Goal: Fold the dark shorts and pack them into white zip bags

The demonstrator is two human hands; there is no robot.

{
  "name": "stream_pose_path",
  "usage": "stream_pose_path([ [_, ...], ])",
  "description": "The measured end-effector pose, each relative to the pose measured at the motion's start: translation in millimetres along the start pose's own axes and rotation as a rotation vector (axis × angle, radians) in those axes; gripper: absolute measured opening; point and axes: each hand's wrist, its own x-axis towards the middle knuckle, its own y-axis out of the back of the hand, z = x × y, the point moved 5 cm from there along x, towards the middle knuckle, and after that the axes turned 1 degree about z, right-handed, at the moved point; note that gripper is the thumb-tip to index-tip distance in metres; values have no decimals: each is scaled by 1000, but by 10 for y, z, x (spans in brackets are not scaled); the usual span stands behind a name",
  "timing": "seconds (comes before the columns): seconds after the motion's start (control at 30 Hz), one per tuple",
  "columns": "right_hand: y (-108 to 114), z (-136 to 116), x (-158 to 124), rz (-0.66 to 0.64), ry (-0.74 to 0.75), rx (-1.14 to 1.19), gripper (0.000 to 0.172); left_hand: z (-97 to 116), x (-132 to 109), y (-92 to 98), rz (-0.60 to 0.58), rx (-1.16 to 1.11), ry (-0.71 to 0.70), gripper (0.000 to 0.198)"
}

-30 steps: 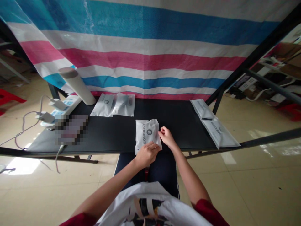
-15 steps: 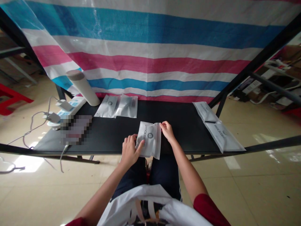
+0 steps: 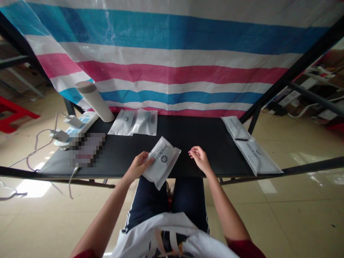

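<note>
My left hand (image 3: 139, 165) is closed on the left edge of a frosted white ROCKBROS pouch (image 3: 162, 160), thumb on top. The pouch tilts, its lower corner hanging past the front edge of the black table (image 3: 193, 131). To the right of the pouch and apart from it, my right hand (image 3: 199, 158) hovers over the table, its fingers loosely bent and holding nothing. What the pouch contains is hidden.
Two pouches (image 3: 122, 122) lie at the back left, and two more (image 3: 258, 157) overlap at the right end. A white bottle (image 3: 98, 104), a power strip (image 3: 87, 120) with chargers and a blurred-out device (image 3: 87, 150) with a cable occupy the left. A striped sheet (image 3: 172, 73) hangs behind.
My right hand has let go of the pouch's upper right corner and moved slightly right. My left hand has shifted left with the pouch, which has turned clockwise.
</note>
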Motion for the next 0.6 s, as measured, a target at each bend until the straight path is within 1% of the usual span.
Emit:
stream_pose_path([
  [0.07, 186, 28, -77, 66, -1, -7, 37, 87, 99, 253, 27, -74, -6, 45],
  [0.17, 359, 45, -171, 153, 11, -12, 38, 252, 318, 691, 166, -123, -31, 50],
  [0.23, 387, 44, -202, 190, 21, -20, 39, 321, 527, 958, 247, -212, -24, 56],
  [0.3, 365, 39, -208, 205, 28, -42, 40, 343, 767, 1211, 366, -271, -17, 55],
  [0.33, 346, 35, -206, 204, 31, -62, 41, 330, 887, 1323, 431, -296, -6, 50],
  [0.4, 313, 22, -202, 195, 40, -119, 41, 267, 1085, 1520, 601, -244, 45, 37],
  [0.47, 298, 2, -205, 186, 48, -167, 41, 190, 1219, 1627, 707, -183, 94, 29],
  [0.5, 298, -9, -210, 185, 51, -178, 40, 154, 1257, 1649, 739, -152, 118, 27],
  [0.6, 288, -39, -231, 182, 59, -170, 37, 114, 1268, 1613, 769, -69, 157, 28],
])
